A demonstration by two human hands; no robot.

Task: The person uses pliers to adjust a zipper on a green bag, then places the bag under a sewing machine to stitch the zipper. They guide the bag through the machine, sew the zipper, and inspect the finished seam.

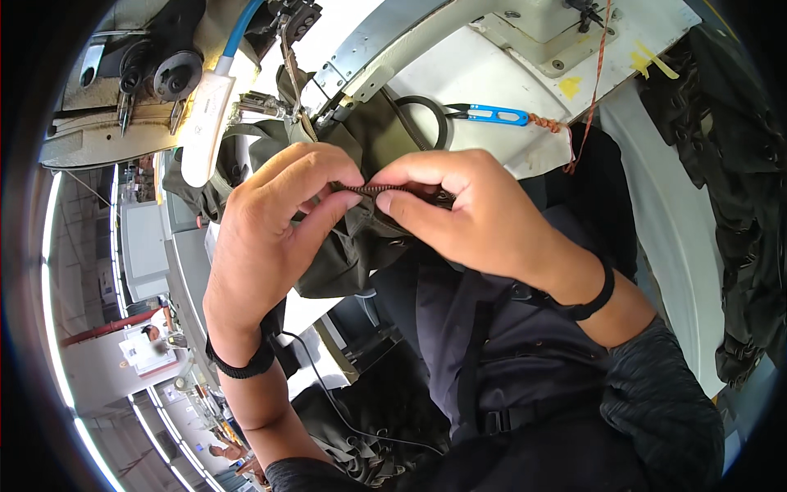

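Note:
My left hand (279, 221) and my right hand (467, 213) pinch a dark zipper (373, 189) on olive fabric (336, 266) between thumbs and fingers, their tips close together. The fabric lies under a sewing machine's presser foot area (258, 104). Just behind my hands, blue-handled thread snips (500, 116) with a twisted orange cord rest on the white table (443, 82); a dark strip loops beside them.
The machine head (123, 98) with a white bar (205, 131) occupies the upper left. Dark garment pieces hang at the right (738, 246) and lie below (361, 435). Other people (225, 451) work far left. A cable (311, 361) runs down past my left wrist.

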